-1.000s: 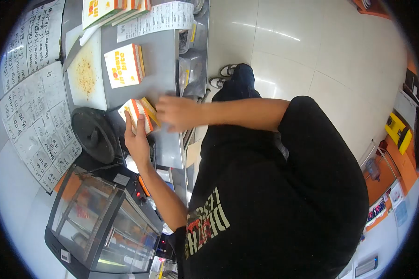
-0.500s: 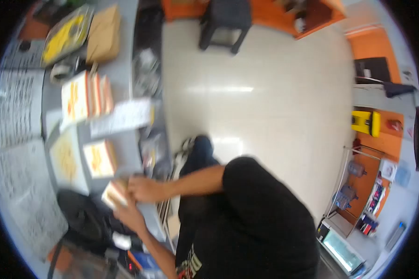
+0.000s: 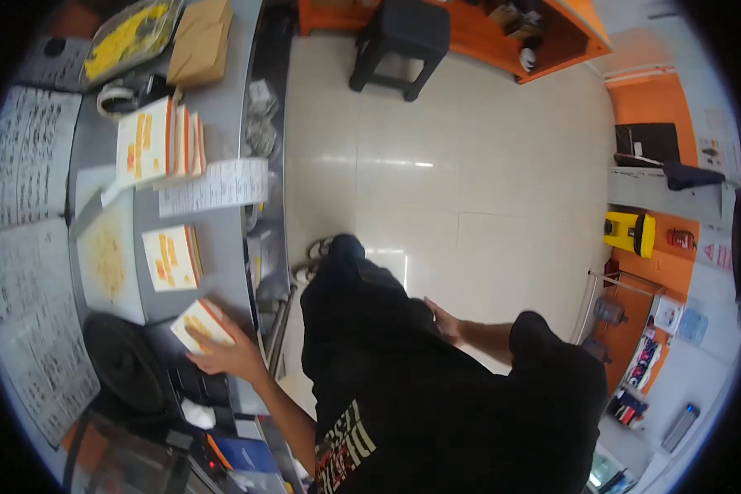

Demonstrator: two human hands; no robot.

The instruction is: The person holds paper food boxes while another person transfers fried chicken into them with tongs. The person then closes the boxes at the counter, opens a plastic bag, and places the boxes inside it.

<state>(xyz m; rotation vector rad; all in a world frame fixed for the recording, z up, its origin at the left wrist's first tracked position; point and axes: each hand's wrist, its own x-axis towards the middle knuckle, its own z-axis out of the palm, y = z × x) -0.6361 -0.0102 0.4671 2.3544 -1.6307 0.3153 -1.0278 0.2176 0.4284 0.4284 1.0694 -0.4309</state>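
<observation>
My left hand (image 3: 229, 356) is closed around a small white box (image 3: 198, 324) with orange print and a red edge, tilted near the counter's front edge. My right hand (image 3: 446, 322) hangs low beside my dark clothing, away from the counter; its fingers look loosely extended and nothing shows in them. A similar white box (image 3: 166, 258) lies on the grey counter just beyond the held one. Farther along, several more such boxes (image 3: 144, 146) are grouped together beside a printed paper slip (image 3: 214, 188).
A white board with yellowish stains (image 3: 107, 259) lies behind the boxes. Handwritten sheets (image 3: 29, 156) line the counter's back. A brown paper bag (image 3: 200, 41) and a tray of yellow food (image 3: 132, 37) stand at the far end. A black stool (image 3: 401, 45) is on the floor.
My right hand has let go of the box and swung back from the counter to my side. My left hand still holds the box, now alone.
</observation>
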